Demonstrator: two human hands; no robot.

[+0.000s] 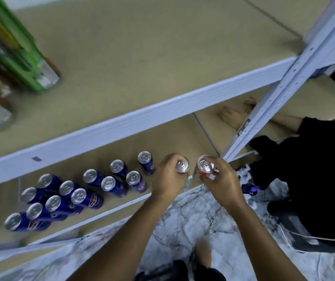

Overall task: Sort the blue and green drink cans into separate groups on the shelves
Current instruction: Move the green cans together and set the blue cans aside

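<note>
Several blue cans [110, 184] stand upright in a loose group on the lower shelf [172, 136], running from the left toward the middle. Blurred green cans [31, 63] stand on the upper shelf [142, 57] at the far left. My left hand [169, 177] grips a can [182, 166] from the side, just right of the blue group; only its silver top shows. My right hand [221, 183] holds a second can [205, 166] close beside it, with red and white on its side. Both held cans are over the lower shelf's front edge.
A white metal upright [280, 94] of the rack rises at the right. Another person in black clothes [308, 179] crouches at the right, one hand [233, 115] on the lower shelf. A blue can [248, 189] and crumpled white material lie on the marbled floor [182, 230].
</note>
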